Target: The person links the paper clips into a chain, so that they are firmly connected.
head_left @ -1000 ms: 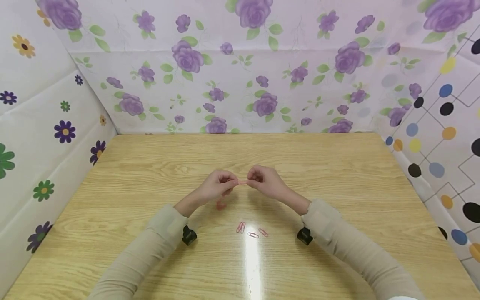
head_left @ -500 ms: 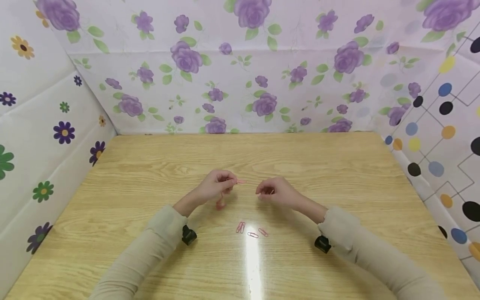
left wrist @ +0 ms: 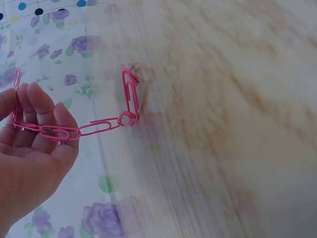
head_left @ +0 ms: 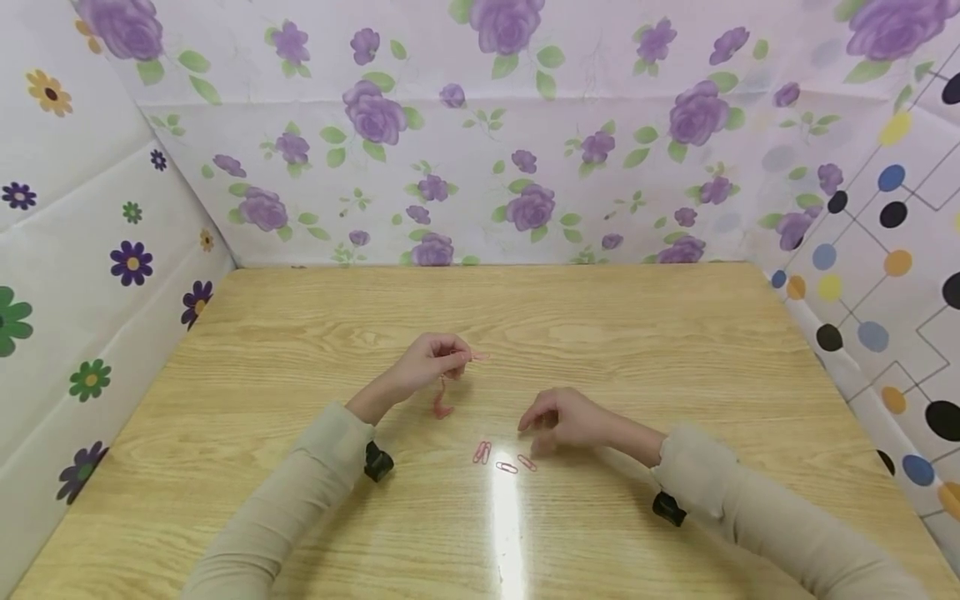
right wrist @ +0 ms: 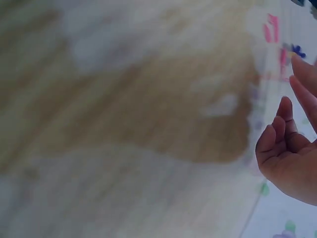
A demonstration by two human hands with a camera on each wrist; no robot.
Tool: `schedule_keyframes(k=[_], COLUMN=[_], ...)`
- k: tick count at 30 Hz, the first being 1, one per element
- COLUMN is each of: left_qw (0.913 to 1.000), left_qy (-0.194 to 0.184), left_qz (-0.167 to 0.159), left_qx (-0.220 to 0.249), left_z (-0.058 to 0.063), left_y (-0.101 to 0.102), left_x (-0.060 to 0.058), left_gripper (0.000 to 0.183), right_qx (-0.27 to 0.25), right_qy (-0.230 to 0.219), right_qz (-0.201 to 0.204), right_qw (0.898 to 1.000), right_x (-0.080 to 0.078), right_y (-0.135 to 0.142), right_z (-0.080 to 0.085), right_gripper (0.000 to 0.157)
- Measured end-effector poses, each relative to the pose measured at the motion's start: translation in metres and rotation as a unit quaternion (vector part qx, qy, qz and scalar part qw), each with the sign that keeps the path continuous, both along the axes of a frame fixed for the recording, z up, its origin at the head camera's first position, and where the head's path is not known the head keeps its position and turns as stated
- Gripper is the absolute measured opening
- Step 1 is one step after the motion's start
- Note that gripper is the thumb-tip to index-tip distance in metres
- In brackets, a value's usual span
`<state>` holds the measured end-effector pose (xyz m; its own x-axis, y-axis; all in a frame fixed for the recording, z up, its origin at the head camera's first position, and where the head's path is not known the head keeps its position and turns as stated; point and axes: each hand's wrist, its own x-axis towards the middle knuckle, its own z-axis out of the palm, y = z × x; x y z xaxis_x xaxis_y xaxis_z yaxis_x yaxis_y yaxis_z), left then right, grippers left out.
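My left hand [head_left: 427, 363] pinches the end clip of a chain of linked pink paper clips [left wrist: 99, 127] between thumb and fingers. One clip sticks up past the fingertips, while the chain crosses the palm side of the fingers and its far end hangs down toward the table. My right hand [head_left: 566, 419] holds nothing, its thumb and fingers apart in the right wrist view. Its fingertips are just above and right of several loose pink paper clips: a slanted one [head_left: 527, 462], a flat-lying one [head_left: 507, 467], and an upright group [head_left: 482, 452] on the left.
The wood-grain table [head_left: 360, 533] carries a bright light reflection [head_left: 507, 533] below the loose clips. Flowered sheeting [head_left: 480, 183] stands along its back edge, with patterned sheets at both sides. A black wrist camera [head_left: 378, 461] sits under the left cuff.
My right hand has parted from the left hand and moved down and right, to beside the loose clips. The left hand stays nearly in place, still holding the paper clip chain.
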<state>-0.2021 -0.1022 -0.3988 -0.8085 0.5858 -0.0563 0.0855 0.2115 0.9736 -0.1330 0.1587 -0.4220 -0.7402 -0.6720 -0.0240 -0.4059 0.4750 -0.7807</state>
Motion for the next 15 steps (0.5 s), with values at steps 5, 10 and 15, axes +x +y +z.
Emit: schedule_keyframes(k=[5,10,15], left_qw=[1.0000,1.0000,1.0000], left_qy=[-0.002,-0.003,-0.004], left_qz=[0.000,-0.005,-0.007], left_qx=[-0.004,0.001,0.003], left_z=[-0.0011,-0.0024,-0.0029], left_y=[0.0006,0.0007,0.0012], left_x=[-0.0006,-0.0001,0.0005], left_gripper=[0.018,0.023,0.025], right_qx=[0.005,0.023,0.031], right_qy=[0.015,0.022,0.026], right_qz=[0.028,0.029,0.016], right_qw=[0.999,0.999,0.999], right_x=[0.0042,0.0074,0.0083], right_y=[-0.0003,-0.0026,-0.0060], right_z=[-0.0058,-0.0078,-0.0091], right_gripper=[0.027,0.026,0.024])
